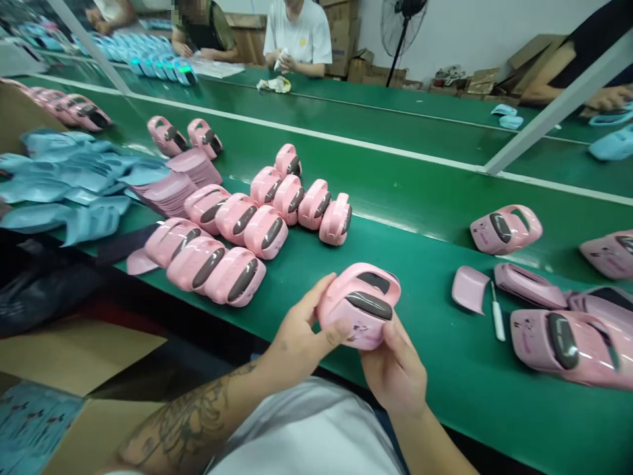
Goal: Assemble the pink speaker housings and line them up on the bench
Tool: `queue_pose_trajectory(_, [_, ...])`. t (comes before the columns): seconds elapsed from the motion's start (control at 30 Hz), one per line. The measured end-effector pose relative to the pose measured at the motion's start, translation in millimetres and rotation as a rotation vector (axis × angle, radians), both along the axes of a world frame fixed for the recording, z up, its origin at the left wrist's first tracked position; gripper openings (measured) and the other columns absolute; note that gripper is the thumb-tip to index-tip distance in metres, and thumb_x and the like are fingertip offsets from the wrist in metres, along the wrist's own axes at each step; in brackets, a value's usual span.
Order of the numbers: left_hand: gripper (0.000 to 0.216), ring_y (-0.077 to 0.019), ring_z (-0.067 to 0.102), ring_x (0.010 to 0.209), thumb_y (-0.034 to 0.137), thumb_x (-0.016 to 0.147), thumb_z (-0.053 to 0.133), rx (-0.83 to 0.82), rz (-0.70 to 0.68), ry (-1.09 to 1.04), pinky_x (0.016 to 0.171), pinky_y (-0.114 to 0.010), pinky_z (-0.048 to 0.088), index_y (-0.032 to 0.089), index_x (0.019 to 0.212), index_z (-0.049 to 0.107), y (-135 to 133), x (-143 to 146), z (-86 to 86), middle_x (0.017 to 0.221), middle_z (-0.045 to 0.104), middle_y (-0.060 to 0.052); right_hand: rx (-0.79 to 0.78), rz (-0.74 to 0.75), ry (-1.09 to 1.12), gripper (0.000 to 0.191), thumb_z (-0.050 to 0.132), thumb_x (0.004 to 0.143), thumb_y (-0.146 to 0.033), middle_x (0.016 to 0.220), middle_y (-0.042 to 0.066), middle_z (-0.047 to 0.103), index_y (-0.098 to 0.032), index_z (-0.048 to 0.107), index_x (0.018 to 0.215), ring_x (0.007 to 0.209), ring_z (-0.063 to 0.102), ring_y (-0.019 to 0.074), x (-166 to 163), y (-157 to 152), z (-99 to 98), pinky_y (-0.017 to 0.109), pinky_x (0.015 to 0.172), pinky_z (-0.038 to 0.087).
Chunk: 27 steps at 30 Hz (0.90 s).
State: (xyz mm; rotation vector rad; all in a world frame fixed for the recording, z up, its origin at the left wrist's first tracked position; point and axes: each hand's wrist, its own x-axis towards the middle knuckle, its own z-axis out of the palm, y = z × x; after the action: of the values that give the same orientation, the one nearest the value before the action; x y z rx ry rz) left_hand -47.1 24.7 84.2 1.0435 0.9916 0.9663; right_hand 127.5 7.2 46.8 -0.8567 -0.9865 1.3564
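Both hands hold one pink plastic casing [360, 305] with a dark oval window, just above the near edge of the green belt [435, 198]. My left hand [297, 340] wraps its left side, thumb pressed on the front. My right hand [393, 369] grips it from below and the right. Left of the hands, several similar pink casings [237, 224] stand in rows on the belt. To the right lie more pink casings [564, 340], a loose pink cover piece [469, 288] and a small white tool [497, 320].
Stacks of blue [64, 185] and pink [173, 188] flat packets lie at the left. Open cardboard boxes [74, 369] sit below the table edge. Other people work across the belt [297, 33], and a white diagonal frame bar [558, 105] crosses at the right.
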Motion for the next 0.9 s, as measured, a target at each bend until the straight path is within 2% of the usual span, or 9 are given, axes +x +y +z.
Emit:
queue_pose_trajectory(0.13, [0.084, -0.0364, 0.054, 0.149, 0.045, 0.090, 0.084, -0.023, 0.028, -0.054, 0.126, -0.046, 0.044, 0.018, 0.161, 0.049, 2.8, 2.4, 5.7, 0.161, 0.058, -0.015, 0.018, 0.055, -0.079, 0.072, 0.047, 0.104, -0.049, 0.156, 0.015, 0.063, -0.024, 0.030, 0.170, 0.138, 0.067, 0.0366, 2.2, 1.0, 5.6, 0.060, 0.113, 0.057])
queue_pose_trajectory(0.33, [0.077, -0.0378, 0.058, 0.145, 0.041, 0.087, 0.087, 0.029, 0.060, -0.125, 0.124, -0.050, 0.046, 0.016, 0.154, 0.060, 3.5, -1.4, 6.0, 0.156, 0.063, -0.016, -0.023, 0.067, -0.015, 0.071, 0.064, 0.097, -0.053, 0.149, 0.016, 0.068, -0.026, 0.045, 0.160, 0.132, 0.070, 0.0397, 8.3, 1.3, 7.7, 0.062, 0.110, 0.058])
queue_pose_trajectory(0.43, [0.075, -0.0384, 0.060, 0.143, 0.041, 0.086, 0.088, 0.054, 0.010, -0.135, 0.120, -0.049, 0.049, 0.017, 0.151, 0.062, 7.7, -5.6, 3.5, 0.154, 0.064, -0.016, -0.054, 0.023, -0.053, 0.068, 0.070, 0.095, -0.056, 0.148, 0.017, 0.068, -0.025, 0.051, 0.153, 0.130, 0.071, 0.0397, 9.1, -1.2, 8.3, 0.061, 0.109, 0.059])
queue_pose_trajectory(0.5, [0.070, -0.0372, 0.061, 0.140, 0.047, 0.088, 0.084, 0.117, -0.001, -0.106, 0.116, -0.045, 0.051, 0.018, 0.149, 0.064, 13.5, -6.6, -0.6, 0.152, 0.066, -0.015, -0.062, -0.019, -0.091, 0.070, 0.074, 0.092, -0.058, 0.148, 0.018, 0.067, -0.025, 0.052, 0.150, 0.130, 0.070, 0.0384, 7.4, -2.9, 8.7, 0.057, 0.107, 0.061])
queue_pose_trajectory(0.6, [0.065, -0.0323, 0.067, 0.130, 0.066, 0.099, 0.062, 0.117, 0.154, 0.012, 0.108, -0.040, 0.053, 0.019, 0.144, 0.068, 25.5, -0.7, -9.3, 0.140, 0.073, -0.013, -0.053, -0.037, -0.202, 0.077, 0.079, 0.089, -0.057, 0.150, 0.018, 0.064, -0.024, 0.048, 0.151, 0.134, 0.067, 0.0357, 1.3, -5.0, 7.0, 0.052, 0.108, 0.061])
queue_pose_trajectory(0.7, [0.073, -0.0279, 0.074, 0.101, 0.076, 0.104, 0.039, 0.094, 0.357, 0.107, 0.090, -0.038, 0.056, 0.016, 0.118, 0.079, 35.4, 14.6, -15.7, 0.107, 0.081, -0.010, 0.019, -0.082, -0.360, 0.078, 0.067, 0.097, -0.061, 0.161, 0.018, 0.053, -0.022, 0.042, 0.159, 0.147, 0.056, 0.0350, -7.4, -4.2, 2.2, 0.055, 0.120, 0.051])
queue_pose_trajectory(0.77, [0.075, -0.0267, 0.073, 0.088, 0.077, 0.103, 0.037, 0.151, 0.432, 0.097, 0.080, -0.037, 0.056, 0.016, 0.096, 0.080, 38.4, 26.7, -15.7, 0.091, 0.079, -0.009, 0.107, -0.231, -0.442, 0.073, 0.047, 0.103, -0.070, 0.160, 0.017, 0.053, -0.021, 0.046, 0.158, 0.148, 0.053, 0.0364, -11.9, 0.4, 0.3, 0.060, 0.123, 0.045])
queue_pose_trajectory(0.83, [0.073, -0.0261, 0.072, 0.087, 0.077, 0.103, 0.038, 0.238, 0.482, 0.067, 0.077, -0.036, 0.055, 0.017, 0.089, 0.078, 39.3, 37.6, -12.1, 0.088, 0.078, -0.009, 0.194, -0.392, -0.499, 0.079, 0.026, 0.104, -0.078, 0.151, 0.018, 0.059, -0.021, 0.055, 0.151, 0.143, 0.057, 0.0390, -12.2, 9.3, 2.5, 0.063, 0.120, 0.046])
queue_pose_trajectory(0.9, [0.070, -0.0257, 0.072, 0.089, 0.075, 0.104, 0.037, 0.364, 0.525, 0.048, 0.078, -0.037, 0.054, 0.018, 0.092, 0.077, 40.7, 45.5, -5.4, 0.091, 0.077, -0.009, 0.254, -0.399, -0.590, 0.086, 0.019, 0.100, -0.083, 0.145, 0.019, 0.063, -0.023, 0.058, 0.148, 0.139, 0.060, 0.0422, -6.8, 20.9, 9.5, 0.066, 0.114, 0.050])
